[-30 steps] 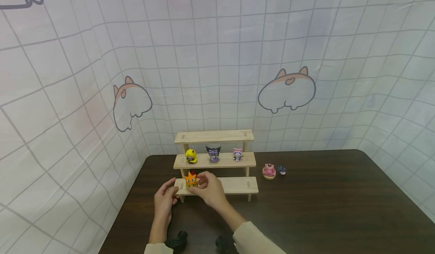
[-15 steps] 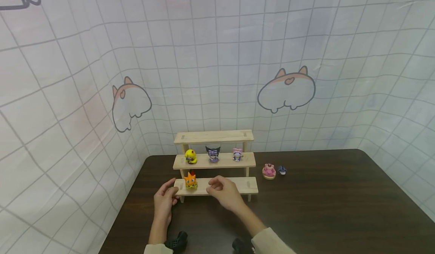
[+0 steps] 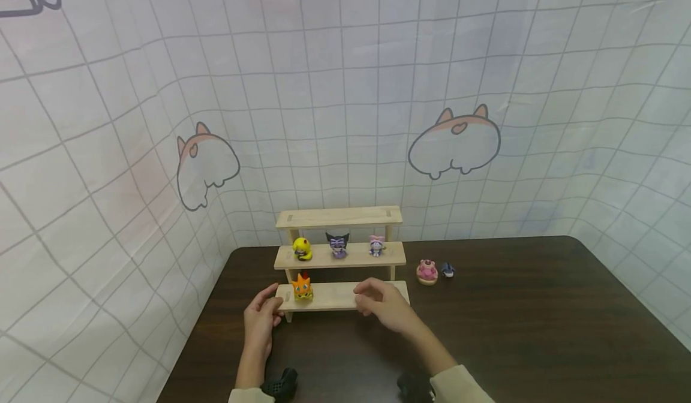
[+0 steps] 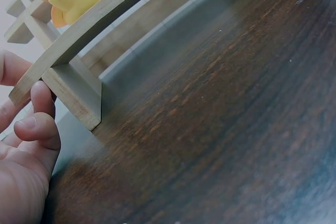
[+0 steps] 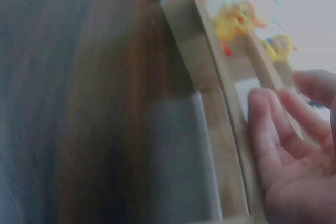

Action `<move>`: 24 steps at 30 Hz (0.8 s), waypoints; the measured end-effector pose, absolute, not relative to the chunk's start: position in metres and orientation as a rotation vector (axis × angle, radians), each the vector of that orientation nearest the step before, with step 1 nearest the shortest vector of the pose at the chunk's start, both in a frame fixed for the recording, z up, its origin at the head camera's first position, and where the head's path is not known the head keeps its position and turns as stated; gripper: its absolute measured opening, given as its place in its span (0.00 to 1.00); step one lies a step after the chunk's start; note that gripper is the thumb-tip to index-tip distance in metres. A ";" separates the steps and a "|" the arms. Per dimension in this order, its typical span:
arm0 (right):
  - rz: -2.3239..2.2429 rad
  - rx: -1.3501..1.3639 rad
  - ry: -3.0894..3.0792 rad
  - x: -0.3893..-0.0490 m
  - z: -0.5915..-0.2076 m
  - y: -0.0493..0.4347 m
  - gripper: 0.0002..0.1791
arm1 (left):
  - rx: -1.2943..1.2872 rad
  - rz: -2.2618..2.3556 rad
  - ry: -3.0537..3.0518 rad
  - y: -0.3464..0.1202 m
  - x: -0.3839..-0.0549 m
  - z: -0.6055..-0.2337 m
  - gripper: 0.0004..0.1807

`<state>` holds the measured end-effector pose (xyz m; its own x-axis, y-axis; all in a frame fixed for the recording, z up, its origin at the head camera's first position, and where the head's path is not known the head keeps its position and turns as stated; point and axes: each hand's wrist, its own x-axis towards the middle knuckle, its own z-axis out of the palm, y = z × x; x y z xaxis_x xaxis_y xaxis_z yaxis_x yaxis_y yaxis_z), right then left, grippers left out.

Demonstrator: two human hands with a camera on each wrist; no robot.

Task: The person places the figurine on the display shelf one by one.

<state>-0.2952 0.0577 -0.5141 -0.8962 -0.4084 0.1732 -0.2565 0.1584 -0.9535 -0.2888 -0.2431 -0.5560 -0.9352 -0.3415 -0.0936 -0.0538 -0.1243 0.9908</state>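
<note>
A three-step wooden display stand [image 3: 335,297] stands on the dark table. My left hand [image 3: 260,325] holds the left end of its lowest step; in the left wrist view, fingers lie on both sides of the board end. An orange and yellow figurine [image 3: 303,288] sits upright near that end. My right hand [image 3: 384,304] hovers over the right part of the lowest step, fingers loosely bent with nothing between them. The middle step carries a yellow figurine [image 3: 302,249], a purple one with black ears [image 3: 338,246] and a pink-eared one [image 3: 376,246].
Right of the stand, a pink figurine [image 3: 427,272] on a round base and a small dark blue figurine [image 3: 447,270] stand on the table [image 3: 518,319]. A white grid-patterned cloth [image 3: 335,91] hangs behind and at both sides.
My right hand has let go of the orange and yellow figurine and moved right along the lowest step. The figurine stays at the left end. My left hand keeps its place.
</note>
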 end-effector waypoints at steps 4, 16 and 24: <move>-1.801 -0.690 2.282 -0.300 -0.508 0.079 0.16 | 0.446 -2.176 -1.932 -0.244 -0.290 -0.557 0.25; -1.796 -0.573 2.453 -0.314 -0.482 0.163 0.17 | 0.430 -2.167 -1.931 -0.243 -0.288 -0.554 0.25; -1.970 -0.196 2.592 -0.324 -0.498 0.206 0.23 | 0.429 -2.164 -1.924 -0.243 -0.289 -0.558 0.25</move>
